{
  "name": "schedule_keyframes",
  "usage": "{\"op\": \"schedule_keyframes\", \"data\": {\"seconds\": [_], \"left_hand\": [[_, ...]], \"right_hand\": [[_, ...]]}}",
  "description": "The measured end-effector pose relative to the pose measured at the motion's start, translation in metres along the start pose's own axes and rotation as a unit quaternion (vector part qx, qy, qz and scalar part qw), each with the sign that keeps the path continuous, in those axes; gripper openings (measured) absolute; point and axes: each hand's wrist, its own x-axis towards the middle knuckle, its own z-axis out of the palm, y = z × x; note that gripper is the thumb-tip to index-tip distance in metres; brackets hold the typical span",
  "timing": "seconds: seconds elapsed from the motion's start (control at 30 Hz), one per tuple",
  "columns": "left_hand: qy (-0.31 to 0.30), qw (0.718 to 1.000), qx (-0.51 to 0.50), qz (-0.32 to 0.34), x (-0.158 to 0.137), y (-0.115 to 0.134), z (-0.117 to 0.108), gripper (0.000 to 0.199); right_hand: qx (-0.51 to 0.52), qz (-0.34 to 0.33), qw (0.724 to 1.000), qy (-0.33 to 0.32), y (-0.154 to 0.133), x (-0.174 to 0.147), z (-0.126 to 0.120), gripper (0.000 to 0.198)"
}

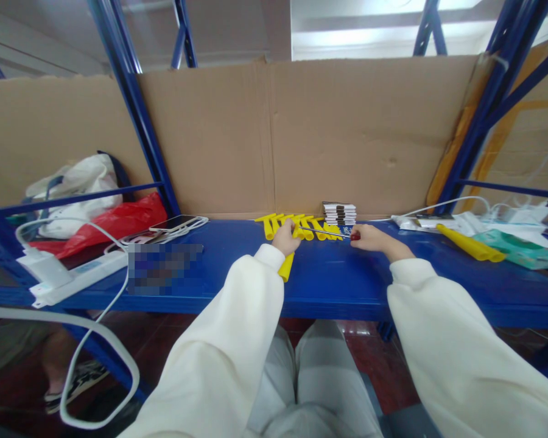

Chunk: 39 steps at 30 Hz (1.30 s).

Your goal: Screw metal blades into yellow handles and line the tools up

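My left hand (286, 237) is closed around a yellow tapered tube (286, 267), whose wide end sticks out below the fingers toward the bench's front edge. A screwdriver (326, 232) is in my closed right hand (368, 238), with a bit of red handle showing by the fingers. Its long metal shaft points left, toward the top of my left hand; whether the tip enters the tube cannot be made out. Behind both hands lies a row of several yellow tapered tubes (318, 232). Just beyond the shaft stands a stack of white packets (339, 214) with dark bands.
The blue bench (237, 274) backs onto a cardboard panel (347, 134). A white power strip (80, 280), a phone (176, 223) and a red bag (119, 222) are at left. Two yellow tubes (470, 243) and a green packet (523, 248) lie right. Another person's foot (80, 383) shows below.
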Motion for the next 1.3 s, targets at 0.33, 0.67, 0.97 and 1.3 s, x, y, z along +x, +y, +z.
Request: {"op": "schedule_keyframes", "data": {"seconds": [0.33,0.67,0.97,1.3], "left_hand": [[-0.029,0.999,0.013,0.006,-0.002,0.004,-0.005,0.033],[-0.024,1.0,0.011,-0.013,-0.002,0.006,-0.004,0.029],[-0.025,1.0,0.016,-0.007,-0.004,0.01,-0.006,0.029],[-0.013,1.0,0.014,-0.016,-0.005,0.012,-0.006,0.027]], "right_hand": [[0.002,0.015,1.0,-0.024,-0.005,-0.003,-0.004,0.008],[-0.032,-0.015,0.999,0.007,0.0,0.0,-0.002,0.003],[-0.023,0.01,1.0,-0.007,-0.002,0.0,-0.002,0.005],[-0.02,0.002,1.0,0.009,0.0,0.0,-0.004,0.003]]}}
